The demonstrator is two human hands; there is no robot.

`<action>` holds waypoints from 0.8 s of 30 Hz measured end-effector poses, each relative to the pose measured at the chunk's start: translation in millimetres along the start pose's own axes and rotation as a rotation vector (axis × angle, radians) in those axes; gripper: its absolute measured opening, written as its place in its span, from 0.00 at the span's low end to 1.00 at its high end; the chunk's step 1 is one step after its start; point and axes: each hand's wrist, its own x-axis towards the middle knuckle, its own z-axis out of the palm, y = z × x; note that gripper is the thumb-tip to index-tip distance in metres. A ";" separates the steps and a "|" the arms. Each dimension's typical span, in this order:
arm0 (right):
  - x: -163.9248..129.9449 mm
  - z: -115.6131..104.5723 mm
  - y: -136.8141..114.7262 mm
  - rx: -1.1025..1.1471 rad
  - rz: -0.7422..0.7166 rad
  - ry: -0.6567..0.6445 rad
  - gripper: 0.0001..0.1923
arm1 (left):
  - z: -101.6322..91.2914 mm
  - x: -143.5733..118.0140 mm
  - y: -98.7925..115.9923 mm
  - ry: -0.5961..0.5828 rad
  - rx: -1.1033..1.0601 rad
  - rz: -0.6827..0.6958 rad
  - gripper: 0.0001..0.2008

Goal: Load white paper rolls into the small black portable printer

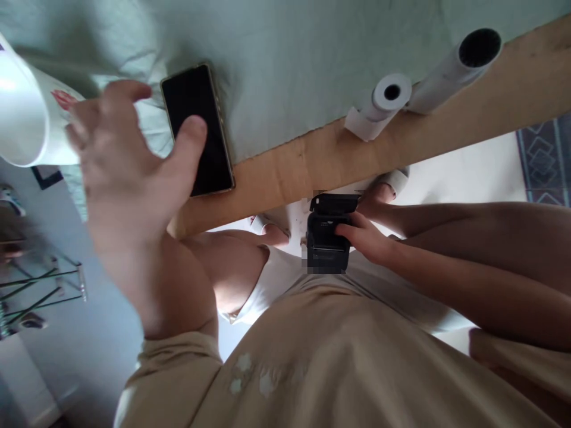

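My left hand (134, 160) is stretched over the table, fingers spread, holding nothing. Its thumb lies across the view of a dark-screened smartphone (190, 92); whether it touches the glass I cannot tell. Beside the fingers is a white cup (60, 128) with a red mark, tipped toward the left in view. Down at my lap, my right hand (368, 238) grips a small black portable receipt printer (328, 252) by its right side. The printer's lid (336, 202) is raised. Some of those right fingers are hidden behind the printer.
Two white paper rolls, one small (379, 110) and one larger (439, 83), stand near the table's wooden edge (285, 172). A pale green cloth (285, 59) covers the table. On the left floor is a metal rack (44, 285); a patterned blue mat (544, 154) lies at right.
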 end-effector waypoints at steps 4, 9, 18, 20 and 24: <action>4.6 3.1 0.6 -0.003 -0.002 0.006 0.24 | 16.7 31.0 19.7 -0.225 0.119 -0.080 0.33; 8.1 4.3 -1.2 -0.009 -0.019 0.009 0.23 | 22.6 21.4 18.3 -0.151 0.068 0.010 0.28; 16.3 4.1 4.2 -0.060 0.018 0.054 0.27 | 39.5 30.0 16.2 -0.122 0.082 0.011 0.33; 18.2 5.7 5.9 -0.058 0.019 0.053 0.28 | 41.4 33.0 13.8 -0.123 0.059 0.048 0.30; 21.5 8.7 6.7 -0.078 0.015 0.062 0.26 | 39.8 33.0 -4.8 -0.160 0.008 0.085 0.34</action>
